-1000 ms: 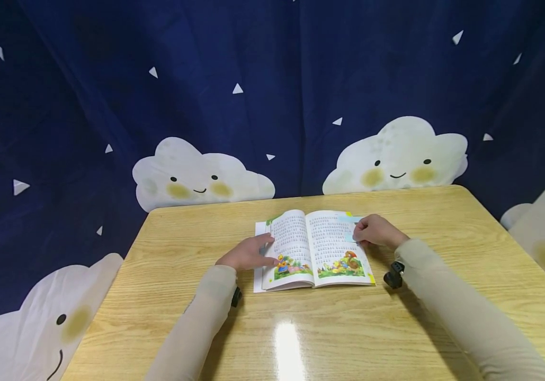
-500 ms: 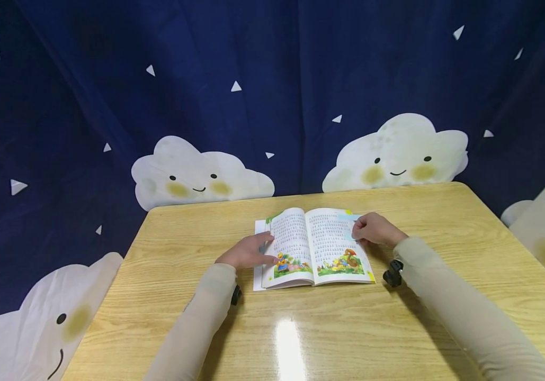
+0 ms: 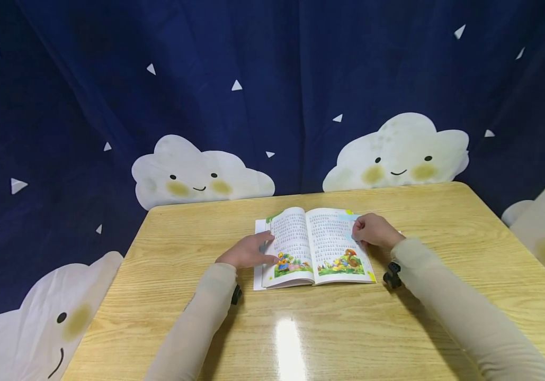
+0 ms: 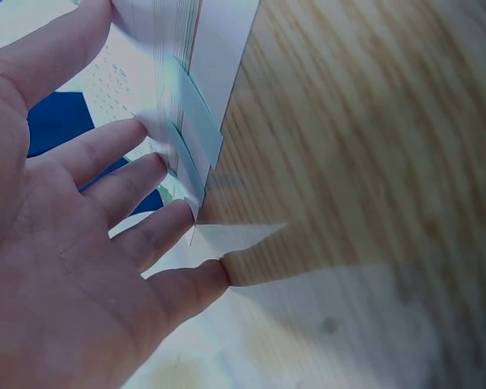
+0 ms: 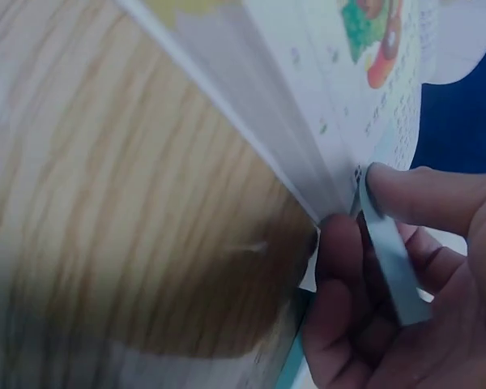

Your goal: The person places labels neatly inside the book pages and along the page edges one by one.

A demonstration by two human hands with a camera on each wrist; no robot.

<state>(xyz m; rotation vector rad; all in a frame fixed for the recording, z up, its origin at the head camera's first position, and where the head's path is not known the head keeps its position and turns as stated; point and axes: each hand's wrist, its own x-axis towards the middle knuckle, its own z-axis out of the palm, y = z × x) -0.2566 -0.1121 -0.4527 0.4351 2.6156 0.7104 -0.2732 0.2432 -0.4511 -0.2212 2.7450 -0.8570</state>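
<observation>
An open picture book (image 3: 291,238) lies on the table, with printed text and coloured drawings on both pages. My left hand (image 3: 248,250) rests at its left edge, fingers spread and fairly straight, the thumb over the page's lower part. In the left wrist view, pale blue sticky tabs (image 4: 196,113) stick out from the page edges close to those fingertips. At the right page's outer edge, my right hand (image 3: 378,231) pinches a pale blue sticky strip (image 5: 398,271) between thumb and curled fingers. Another pale blue strip (image 3: 347,217) lies across that page's upper edge.
The book is on a light wooden table (image 3: 186,233), with white paper or a cover (image 3: 259,280) showing under its left side. Behind the table hangs a dark blue curtain (image 3: 253,121) with smiling clouds. Black wrist cameras (image 3: 392,275) sit on the sleeves.
Both hands keep their places at the book. A small pale tip now shows just beyond the right wrist. The head view has tilted slightly.
</observation>
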